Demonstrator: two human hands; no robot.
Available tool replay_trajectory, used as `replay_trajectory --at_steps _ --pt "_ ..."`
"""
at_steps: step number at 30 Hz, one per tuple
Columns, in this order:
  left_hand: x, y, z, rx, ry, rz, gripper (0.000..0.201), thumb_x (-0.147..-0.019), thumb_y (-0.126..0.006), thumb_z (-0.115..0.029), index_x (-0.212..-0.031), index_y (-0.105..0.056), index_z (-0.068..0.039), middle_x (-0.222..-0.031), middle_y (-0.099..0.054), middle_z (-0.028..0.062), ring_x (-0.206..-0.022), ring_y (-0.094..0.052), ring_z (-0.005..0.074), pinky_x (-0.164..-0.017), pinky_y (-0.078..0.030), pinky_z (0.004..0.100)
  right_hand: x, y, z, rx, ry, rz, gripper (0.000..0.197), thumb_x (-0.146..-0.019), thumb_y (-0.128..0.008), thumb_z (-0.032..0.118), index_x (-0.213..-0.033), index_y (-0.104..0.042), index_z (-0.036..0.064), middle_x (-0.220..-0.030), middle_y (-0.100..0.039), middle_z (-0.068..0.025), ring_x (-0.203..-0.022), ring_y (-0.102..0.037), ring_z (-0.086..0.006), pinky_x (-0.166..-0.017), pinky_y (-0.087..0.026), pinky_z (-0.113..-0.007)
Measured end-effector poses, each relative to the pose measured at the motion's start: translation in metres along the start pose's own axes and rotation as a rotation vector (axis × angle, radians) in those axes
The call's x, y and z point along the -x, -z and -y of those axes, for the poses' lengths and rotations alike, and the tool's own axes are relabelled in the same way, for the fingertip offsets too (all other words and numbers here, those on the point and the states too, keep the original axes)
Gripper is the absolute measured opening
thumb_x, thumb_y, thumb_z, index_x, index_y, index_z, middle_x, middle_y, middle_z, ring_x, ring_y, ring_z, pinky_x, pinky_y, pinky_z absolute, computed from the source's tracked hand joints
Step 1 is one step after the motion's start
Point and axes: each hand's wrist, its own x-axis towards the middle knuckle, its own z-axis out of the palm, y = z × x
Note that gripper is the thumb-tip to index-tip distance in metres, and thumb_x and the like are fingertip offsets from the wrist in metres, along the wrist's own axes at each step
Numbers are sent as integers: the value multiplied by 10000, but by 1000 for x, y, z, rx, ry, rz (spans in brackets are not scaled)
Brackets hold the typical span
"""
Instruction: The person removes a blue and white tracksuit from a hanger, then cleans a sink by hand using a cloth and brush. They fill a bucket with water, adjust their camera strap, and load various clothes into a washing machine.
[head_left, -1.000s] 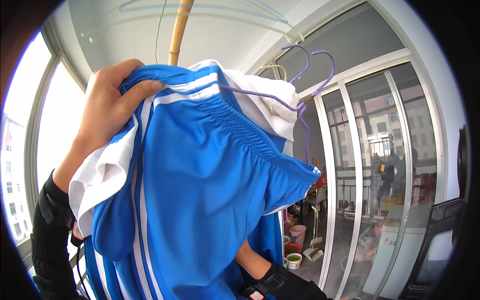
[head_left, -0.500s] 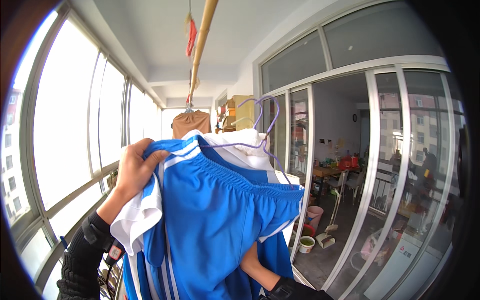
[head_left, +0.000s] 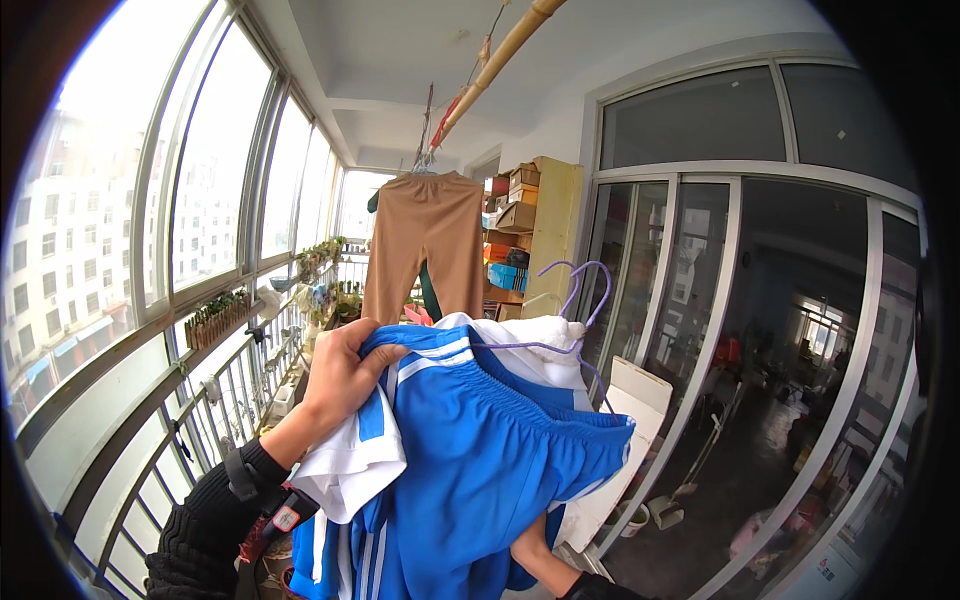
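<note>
Blue sports pants (head_left: 480,440) with an elastic waist and white side stripes hang in front of me; their lower end is out of view. My left hand (head_left: 345,375) pinches the waistband's left corner between thumb and fingers. Inside the waist runs a purple wire hanger (head_left: 520,347), its hook pointing up. White cloth (head_left: 540,335) and a second purple hook (head_left: 560,266) show just behind. A white sleeve (head_left: 355,470) drops below my left hand. My right hand (head_left: 530,545) reaches in under the pants from the lower right, its fingers hidden by the fabric.
Overhead runs a bamboo pole (head_left: 500,60), with brown trousers (head_left: 425,240) hanging farther along. Windows and a railing (head_left: 210,400) with plants line the left. Stacked boxes (head_left: 515,215) stand at the back. Sliding glass doors (head_left: 725,300) and a white panel (head_left: 630,410) are on the right.
My view has tilted down and shifted left, showing more of the brown trousers and railing. Both hands keep their places at the blue pants, which sit slightly lower and farther right in view.
</note>
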Motion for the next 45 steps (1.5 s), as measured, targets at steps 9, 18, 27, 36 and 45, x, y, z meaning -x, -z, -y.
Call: replay_trajectory --at_steps 9,18,27,36,45 --pt "-161 -26 314 205 -81 -136 198 -838 -747 -132 -895 -661 37 -716 -667 67 -654 -571 82 -611 -464 243 -331 51 -2 476 -424 723 375 -891 -729 236 -1139 -622 -24 -944 -677 -66 -916 -658 -146 -844 -522 -258" --pt "-213 -89 449 305 15 54 193 -810 -756 -103 -875 -645 41 -748 -635 27 -706 -564 72 -658 -463 229 -522 -93 -22 425 154 930 977 -698 -834 360 -1434 -328 -36 -1400 -448 -162 -1282 -434 -262 -1111 -292 -330" --pt "-299 -129 630 455 264 185 332 -877 -714 -162 -1107 -593 46 -938 -633 28 -876 -578 87 -800 -483 241 -573 -223 -77 -249 -378 668 692 -746 -669 113 -1380 -426 -25 -1228 -589 -127 -1099 -591 -221 -986 -451 -336" --pt "-305 -104 515 -50 -99 510 661 -980 -467 -523 -1280 -529 62 -1124 -582 268 -1064 -564 390 -940 -443 421 -661 -330 -106 -624 -52 162 281 -850 -621 35 -1117 -532 32 -999 -565 -26 -907 -582 -120 -820 -477 -278" --pt "-332 -142 525 -1271 -159 247 647 -892 -550 -104 -1480 -295 -17 -1264 -518 315 -1102 -549 480 -816 -537 477 -717 -415 -110 -743 395 -90 661 -874 -695 67 -1334 -231 -39 -1240 -435 -164 -1153 -498 -227 -990 -436 -362"
